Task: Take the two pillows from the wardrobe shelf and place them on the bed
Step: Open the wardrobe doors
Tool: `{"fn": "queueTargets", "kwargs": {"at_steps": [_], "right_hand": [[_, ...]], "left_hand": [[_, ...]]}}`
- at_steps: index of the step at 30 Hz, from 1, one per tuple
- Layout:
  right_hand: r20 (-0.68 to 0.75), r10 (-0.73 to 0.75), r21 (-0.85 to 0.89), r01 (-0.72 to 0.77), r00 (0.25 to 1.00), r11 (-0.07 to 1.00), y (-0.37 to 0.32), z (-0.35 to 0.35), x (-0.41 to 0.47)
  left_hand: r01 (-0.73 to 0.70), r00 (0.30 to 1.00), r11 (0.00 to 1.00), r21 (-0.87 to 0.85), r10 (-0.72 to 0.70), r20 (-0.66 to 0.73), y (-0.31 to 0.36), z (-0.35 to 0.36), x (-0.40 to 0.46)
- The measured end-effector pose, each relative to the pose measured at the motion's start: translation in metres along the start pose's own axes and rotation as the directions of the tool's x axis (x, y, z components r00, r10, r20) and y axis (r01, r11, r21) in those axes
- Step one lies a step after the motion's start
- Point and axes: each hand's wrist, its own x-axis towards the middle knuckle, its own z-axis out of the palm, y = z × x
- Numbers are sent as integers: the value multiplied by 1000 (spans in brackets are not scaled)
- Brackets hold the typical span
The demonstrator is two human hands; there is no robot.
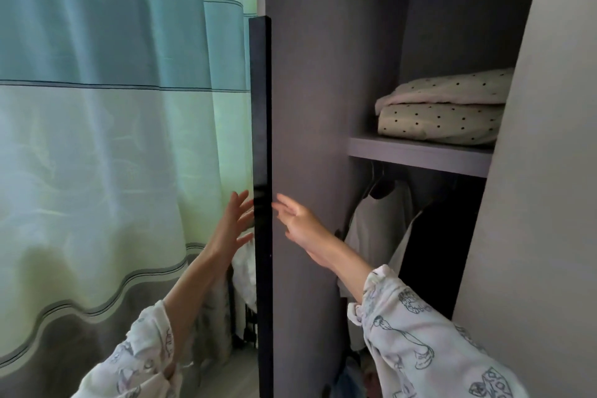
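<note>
My left hand (233, 223) and right hand (298, 223), fingers spread and holding nothing, flank the wardrobe door (262, 171); two stacked pillows (442, 107) lie beyond it, up right.

No readable text, label, brand or number shows anywhere (the sleeves (420, 342) carry only line drawings).
</note>
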Motion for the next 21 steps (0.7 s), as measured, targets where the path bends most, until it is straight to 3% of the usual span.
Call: {"fn": "queueTargets", "kwargs": {"at_steps": [4,9,14,16,18,21], "right_hand": [[-67,9,-65,-13,998,998,16,-18,1],[-204,-21,-139,-7,979,990,34,-73,-10],[-380,-126,-351,-18,916,936,46,-164,-30],[-463,-232,-541,-65,855,839,52,-204,-43],[-513,-372,-748,-191,773,635,57,-246,-55],[-507,-453,-860,-394,733,325,60,-307,-71]], "left_hand": [[-212,959,974,86,224,-175,-5,9,-8],[-274,958,942,192,285,-34,-4,53,7],[-301,953,927,225,288,93,-10,130,43],[-301,951,928,221,276,138,-14,166,58],[-305,946,931,202,272,177,-18,203,74],[-299,937,938,177,253,241,-22,264,100]]}}
